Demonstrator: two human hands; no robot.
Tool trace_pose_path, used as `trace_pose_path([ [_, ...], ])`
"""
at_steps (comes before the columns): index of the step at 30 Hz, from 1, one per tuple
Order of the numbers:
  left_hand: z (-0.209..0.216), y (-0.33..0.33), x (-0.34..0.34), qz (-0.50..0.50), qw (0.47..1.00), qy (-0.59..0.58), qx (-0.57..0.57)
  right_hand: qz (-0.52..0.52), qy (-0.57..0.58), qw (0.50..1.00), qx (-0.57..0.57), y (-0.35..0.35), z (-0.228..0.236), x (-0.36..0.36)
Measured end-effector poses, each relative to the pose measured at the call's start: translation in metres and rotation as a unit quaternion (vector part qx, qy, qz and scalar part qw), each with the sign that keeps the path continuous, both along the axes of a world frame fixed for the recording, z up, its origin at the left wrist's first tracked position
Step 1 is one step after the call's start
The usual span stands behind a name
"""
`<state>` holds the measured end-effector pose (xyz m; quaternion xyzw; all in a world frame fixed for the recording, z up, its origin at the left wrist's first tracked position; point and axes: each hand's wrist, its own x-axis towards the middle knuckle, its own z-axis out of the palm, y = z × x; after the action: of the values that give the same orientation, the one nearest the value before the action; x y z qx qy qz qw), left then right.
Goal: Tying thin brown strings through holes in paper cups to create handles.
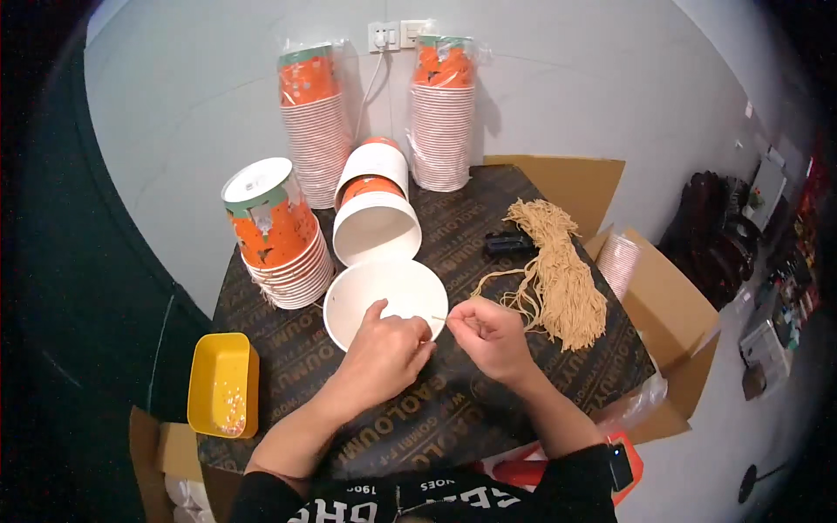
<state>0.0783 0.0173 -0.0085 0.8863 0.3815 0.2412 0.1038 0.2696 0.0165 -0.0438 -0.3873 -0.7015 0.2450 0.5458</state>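
A white paper bucket (384,283) stands before me with its mouth facing up. My left hand (384,353) reaches over its near rim, fingers inside and thumb outside, gripping the wall. One finger sticks out over the opening. At the bucket's right rim, my right hand (490,340) is closed in a pinch. A short end of tan cord (438,318) shows at the rim beside its fingertips. To the right lies a thick bundle of tan cords (567,288), with some loose strands trailing toward my right hand.
Behind the bucket, more paper buckets (377,235) lie on their sides. Stacks of orange buckets (275,235) stand left and in back (443,131). A yellow tub (199,383) with small bits sits at left. A black tool (508,244) lies by the cords; cardboard boxes (671,296) flank the table.
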Motion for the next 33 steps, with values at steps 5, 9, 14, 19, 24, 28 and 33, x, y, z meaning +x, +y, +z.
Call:
trace_pose_path([
  [5, 0.013, 0.003, -0.021, 0.043, 0.997, -0.057, 0.015, -0.017, 0.008, 1.000, -0.001, -0.005, 0.008, -0.004],
  [9, 0.023, 0.013, -0.038, 0.049, 0.992, -0.110, 0.038, -0.033, 0.004, 0.999, -0.004, -0.008, 0.013, -0.010],
  [14, 0.024, 0.014, -0.051, 0.043, 0.982, -0.160, -0.086, -0.055, -0.031, 0.997, 0.038, -0.011, 0.019, -0.022],
  [19, 0.028, 0.015, -0.056, 0.044, 0.982, -0.154, -0.105, -0.071, -0.062, 0.993, 0.075, -0.009, 0.014, -0.026],
  [24, 0.035, 0.011, -0.054, 0.041, 0.980, -0.156, -0.117, -0.069, -0.055, 0.992, 0.090, -0.007, 0.011, -0.029],
  [28, 0.034, 0.011, -0.053, 0.038, 0.981, -0.153, -0.112, -0.070, -0.071, 0.988, 0.115, -0.006, 0.012, -0.030],
  [33, 0.034, 0.009, -0.051, 0.033, 0.983, -0.153, -0.094, -0.065, -0.078, 0.989, 0.110, -0.006, 0.011, -0.028],
])
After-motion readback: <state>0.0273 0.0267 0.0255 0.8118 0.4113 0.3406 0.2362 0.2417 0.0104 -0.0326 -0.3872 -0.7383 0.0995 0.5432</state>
